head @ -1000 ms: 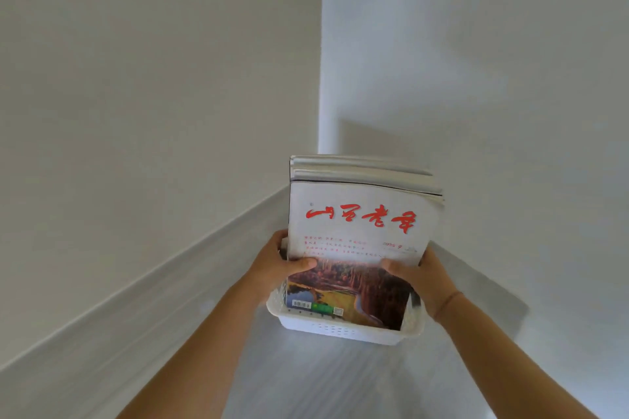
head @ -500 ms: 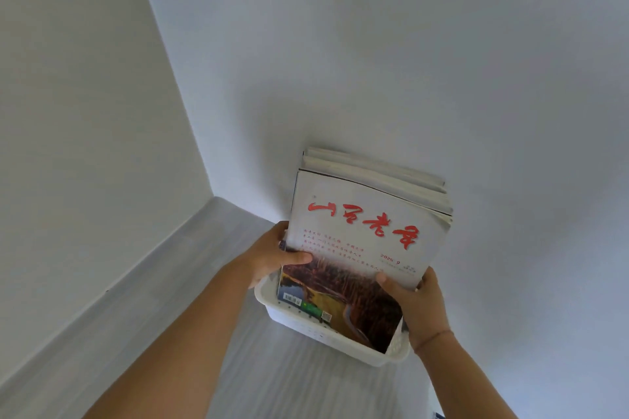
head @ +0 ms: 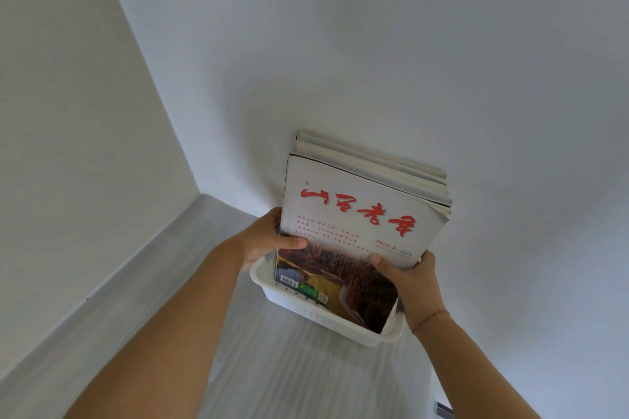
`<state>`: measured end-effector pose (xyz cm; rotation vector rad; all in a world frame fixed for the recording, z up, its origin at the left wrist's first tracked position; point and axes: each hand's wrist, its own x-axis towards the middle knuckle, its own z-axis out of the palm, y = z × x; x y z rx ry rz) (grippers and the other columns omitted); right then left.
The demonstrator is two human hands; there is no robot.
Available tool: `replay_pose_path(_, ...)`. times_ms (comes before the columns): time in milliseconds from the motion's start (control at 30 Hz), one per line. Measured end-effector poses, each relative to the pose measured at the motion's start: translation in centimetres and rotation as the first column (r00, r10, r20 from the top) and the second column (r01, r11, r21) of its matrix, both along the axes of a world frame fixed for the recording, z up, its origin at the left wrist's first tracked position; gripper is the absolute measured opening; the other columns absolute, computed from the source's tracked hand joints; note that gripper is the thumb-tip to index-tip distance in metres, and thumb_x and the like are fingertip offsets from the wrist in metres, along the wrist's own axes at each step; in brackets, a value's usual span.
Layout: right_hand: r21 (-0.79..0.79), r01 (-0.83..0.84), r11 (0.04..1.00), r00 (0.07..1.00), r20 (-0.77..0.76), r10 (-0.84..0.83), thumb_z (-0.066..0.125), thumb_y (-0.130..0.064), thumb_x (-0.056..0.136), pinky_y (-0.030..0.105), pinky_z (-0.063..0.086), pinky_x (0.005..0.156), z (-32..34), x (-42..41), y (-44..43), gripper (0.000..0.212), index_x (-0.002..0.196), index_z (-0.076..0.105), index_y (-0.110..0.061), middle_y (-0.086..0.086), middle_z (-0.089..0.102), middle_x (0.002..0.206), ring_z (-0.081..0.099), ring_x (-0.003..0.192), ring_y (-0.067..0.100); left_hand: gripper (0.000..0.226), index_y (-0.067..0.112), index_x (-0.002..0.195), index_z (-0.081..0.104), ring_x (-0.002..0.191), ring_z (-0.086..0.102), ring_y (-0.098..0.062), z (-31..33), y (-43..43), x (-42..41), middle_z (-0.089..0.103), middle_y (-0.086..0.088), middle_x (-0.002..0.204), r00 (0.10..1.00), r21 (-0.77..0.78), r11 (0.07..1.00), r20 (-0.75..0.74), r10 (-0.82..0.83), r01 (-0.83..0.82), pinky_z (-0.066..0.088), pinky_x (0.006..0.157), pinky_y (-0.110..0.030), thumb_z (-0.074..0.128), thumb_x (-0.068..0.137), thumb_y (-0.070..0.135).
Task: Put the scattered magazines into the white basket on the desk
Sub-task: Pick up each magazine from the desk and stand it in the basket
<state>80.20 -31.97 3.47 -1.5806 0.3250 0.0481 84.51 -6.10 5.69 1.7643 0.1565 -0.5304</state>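
Note:
A stack of magazines (head: 357,214) stands upright in the white basket (head: 306,309) on the pale desk, leaning back against the wall. The front magazine has a white cover with red characters and a reddish landscape photo below. My left hand (head: 269,241) grips the stack's left edge, thumb across the cover. My right hand (head: 412,282) holds the lower right edge, thumb on the cover. The lower ends of the magazines are hidden inside the basket.
The light wood-grain desk (head: 272,367) runs into a corner between two white walls (head: 374,44). The basket sits against the right wall. A small dark object (head: 444,408) shows at the bottom right, below the desk edge.
The view has swung and moved closer, so the wall corner now lies to the left. Both hands stay on the magazines, and the stack stands in the basket as before.

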Motion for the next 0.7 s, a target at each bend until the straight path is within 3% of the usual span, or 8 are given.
replay_pose_path(133,0.025,-0.057,0.998,0.996,-0.071,0.058,0.077,-0.023,0.071,0.041,0.054,0.083,-0.3,-0.9,-1.0,0.079,0.131,0.026,-0.024,0.001,0.050,0.121,0.053,0.108,0.024,0.078,0.031,0.130,0.037,0.121,0.049,-0.025,-0.1,0.1,-1.0,0.059,0.004,0.121,0.999,0.068,0.997,0.021,0.026,-0.027,0.041,0.099,-0.051,0.081,0.066,0.021)
replay_pose_path(233,-0.004,-0.089,0.996,0.985,-0.152,0.087,0.075,-0.027,0.074,0.040,0.049,0.092,-1.4,-2.3,-1.1,0.075,0.135,0.032,-0.017,0.002,0.051,0.123,0.052,0.109,0.023,0.078,0.033,0.136,0.033,0.124,0.047,-0.021,-0.8,1.1,-2.4,0.050,0.001,0.137,0.999,0.118,0.992,0.003,0.051,-0.051,0.036,0.103,-0.051,0.077,0.071,0.029)
replay_pose_path(333,-0.099,-0.109,0.989,0.983,-0.156,0.092,0.064,-0.030,0.084,0.030,0.045,0.084,-2.0,-3.3,-0.3,0.050,0.128,0.044,-0.017,0.001,0.056,0.119,0.051,0.099,0.016,0.045,0.047,0.117,0.045,0.112,0.049,-0.008,-1.3,1.1,-4.0,0.057,0.017,0.126,0.999,0.052,0.997,-0.010,0.053,-0.052,0.032,0.100,-0.044,0.066,0.077,0.040)
replay_pose_path(400,-0.167,-0.077,0.983,0.986,-0.159,0.050,0.056,-0.033,0.089,0.030,0.044,0.082,-1.9,-3.1,0.2,0.044,0.128,0.043,-0.016,0.001,0.055,0.115,0.050,0.097,0.016,0.035,0.049,0.110,0.047,0.107,0.053,-0.009,-1.6,0.7,-4.4,0.060,0.021,0.114,0.996,0.010,0.996,0.002,0.092,-0.092,0.033,0.095,-0.041,0.062,0.080,0.041)
replay_pose_path(500,-0.238,-0.055,0.970,0.982,-0.188,0.009,0.050,-0.034,0.092,0.028,0.042,0.076,-1.7,-2.4,0.8,0.040,0.124,0.040,-0.013,-0.001,0.051,0.105,0.047,0.092,0.017,0.044,0.039,0.120,0.047,0.116,0.054,-0.021,-2.0,0.1,-4.2,0.061,0.007,0.120,0.984,0.001,0.985,0.037,0.174,-0.175,0.038,0.099,-0.046,0.062,0.079,0.043)
replay_pose_path(600,-0.276,-0.065,0.959,0.980,-0.197,0.010,0.048,-0.035,0.093,0.030,0.041,0.077,-1.9,-2.0,0.8,0.040,0.124,0.038,-0.012,-0.001,0.047,0.104,0.045,0.093,0.017,0.064,0.034,0.129,0.045,0.119,0.053,-0.025,-2.1,-0.4,-4.1,0.062,0.006,0.119,0.976,0.021,0.978,0.065,0.207,-0.209,0.034,0.104,-0.052,0.062,0.070,0.051)
replay_pose_path(700,-0.268,-0.068,0.961,0.974,-0.224,0.006,0.050,-0.035,0.092,0.032,0.042,0.079,-1.9,-1.9,0.9,0.043,0.125,0.037,-0.011,-0.001,0.047,0.104,0.045,0.094,0.018,0.062,0.032,0.133,0.043,0.123,0.051,-0.026,-2.3,-0.4,-4.2,0.058,0.001,0.132,0.967,0.054,0.967,0.069,0.244,-0.248,0.031,0.106,-0.053,0.064,0.077,0.046)
